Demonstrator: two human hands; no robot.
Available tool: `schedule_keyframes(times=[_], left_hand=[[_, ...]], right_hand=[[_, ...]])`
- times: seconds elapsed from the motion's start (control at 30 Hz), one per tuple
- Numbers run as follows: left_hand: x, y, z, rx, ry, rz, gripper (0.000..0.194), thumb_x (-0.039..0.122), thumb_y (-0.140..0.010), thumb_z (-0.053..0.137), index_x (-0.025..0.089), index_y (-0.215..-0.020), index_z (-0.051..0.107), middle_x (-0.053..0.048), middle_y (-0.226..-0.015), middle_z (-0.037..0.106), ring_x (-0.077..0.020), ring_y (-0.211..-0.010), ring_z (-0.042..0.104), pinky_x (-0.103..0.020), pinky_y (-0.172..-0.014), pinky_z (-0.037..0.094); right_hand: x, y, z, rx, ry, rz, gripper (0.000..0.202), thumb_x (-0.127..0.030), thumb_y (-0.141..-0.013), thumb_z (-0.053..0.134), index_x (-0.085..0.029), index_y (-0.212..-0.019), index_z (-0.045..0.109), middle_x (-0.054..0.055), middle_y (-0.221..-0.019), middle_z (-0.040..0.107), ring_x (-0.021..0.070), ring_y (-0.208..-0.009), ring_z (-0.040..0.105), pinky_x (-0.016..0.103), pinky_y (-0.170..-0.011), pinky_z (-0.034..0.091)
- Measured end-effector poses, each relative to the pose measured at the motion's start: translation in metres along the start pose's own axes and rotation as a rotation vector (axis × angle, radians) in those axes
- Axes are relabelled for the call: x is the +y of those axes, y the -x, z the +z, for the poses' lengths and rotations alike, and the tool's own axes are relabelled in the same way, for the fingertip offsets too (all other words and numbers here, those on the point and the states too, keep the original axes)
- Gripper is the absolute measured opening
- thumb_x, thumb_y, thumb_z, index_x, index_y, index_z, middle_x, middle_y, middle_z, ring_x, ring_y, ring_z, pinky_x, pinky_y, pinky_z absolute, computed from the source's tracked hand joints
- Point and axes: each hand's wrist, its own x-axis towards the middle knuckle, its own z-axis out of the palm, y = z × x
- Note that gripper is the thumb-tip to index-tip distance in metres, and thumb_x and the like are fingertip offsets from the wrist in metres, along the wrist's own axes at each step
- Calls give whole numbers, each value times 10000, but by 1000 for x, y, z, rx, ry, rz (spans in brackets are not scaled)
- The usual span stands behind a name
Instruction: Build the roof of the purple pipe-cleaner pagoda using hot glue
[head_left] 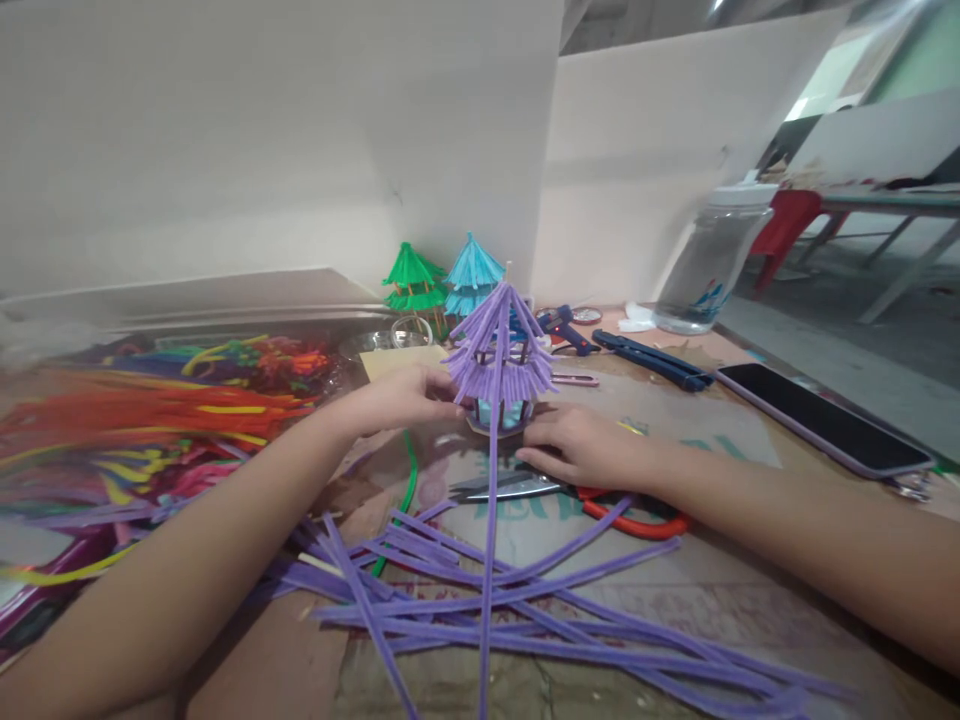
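Note:
A small model pavilion (501, 370) with a two-tier roof of purple pipe cleaners stands upright before me. My left hand (420, 395) grips its base from the left, with some fingers hidden behind the roof. At the right edge of the base, my right hand (574, 440) has its curled fingers against it. One long purple pipe cleaner (489, 560) runs from the roof down toward me. Scissors (517, 487) with red handles lie just below my right hand. Loose purple pipe cleaners (465, 632) are spread in front of the model.
Green (412, 275) and light-blue (474, 270) model pavilions stand at the back. Colourful pipe cleaners (172, 410) fill the left. On the right are a glue gun (568, 328), a blue utility knife (652, 360), a phone (825, 415) and a water bottle (709, 265).

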Motion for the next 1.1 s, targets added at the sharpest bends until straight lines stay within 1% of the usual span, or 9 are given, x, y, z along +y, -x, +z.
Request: schedule_keyframes(times=[0.17,0.3,0.47,0.57,0.67,0.8,0.87,0.93,1.1], left_hand=[[-3,-3,11,-115,225,60,384,432,-774,750,187,-1067,706,-35,-1056,739,-208,-966,673,-313,-882,514],[-9,-11,26,23,286,91,530,511,-739,763,155,-1121,679,-75,-1069,726,-233,-971,670,-337,-858,525],[-12,-15,40,228,269,-55,532,571,-745,735,136,-1050,703,-71,-933,731,-214,-811,671,-328,-740,530],[-10,-15,44,255,360,-60,495,563,-761,724,145,-1025,710,-53,-908,727,-180,-756,651,-301,-717,512],[-9,-15,44,210,413,-87,489,574,-736,728,152,-982,702,-24,-821,700,-147,-667,603,-273,-655,481],[-8,-13,28,111,206,-93,414,564,-722,708,156,-796,694,-3,-708,657,-140,-643,565,-257,-634,443],[-4,-8,13,141,25,-147,382,545,-739,680,163,-741,694,-5,-676,649,-147,-632,563,-258,-617,428],[2,1,-4,207,-87,-191,348,517,-761,667,174,-802,713,-2,-674,659,-147,-614,569,-258,-598,419],[18,22,-37,275,-3,-128,374,546,-756,708,192,-876,712,-34,-881,735,-180,-784,655,-273,-700,474]], right_hand=[[1,0,1,3,-4,-16,351,-340,-1011,448,-167,-779,646,52,-731,640,164,-705,546,284,-699,389],[1,-1,1,7,-9,-7,336,-332,-1006,460,-165,-776,639,44,-718,641,156,-678,541,280,-678,379],[0,-1,0,-5,-25,1,322,-326,-1001,471,-164,-782,643,53,-754,664,162,-717,572,281,-712,395],[0,0,0,-14,-28,8,320,-322,-1000,470,-161,-787,647,54,-751,663,163,-718,575,281,-712,397],[0,0,0,-12,-17,7,319,-319,-999,470,-159,-789,650,57,-749,662,165,-715,572,283,-710,395],[-1,-1,-1,-16,-8,9,325,-325,-1000,470,-160,-784,650,55,-742,658,164,-704,563,282,-697,388],[-1,-1,-2,-18,-14,12,325,-324,-1001,469,-160,-785,649,52,-738,653,160,-701,557,278,-695,389],[-2,-1,-2,-21,-16,11,326,-320,-1004,464,-161,-787,649,49,-736,648,158,-698,552,276,-698,390],[-1,0,0,-13,13,-4,325,-323,-1004,464,-164,-795,654,54,-742,651,166,-714,556,286,-717,388]])
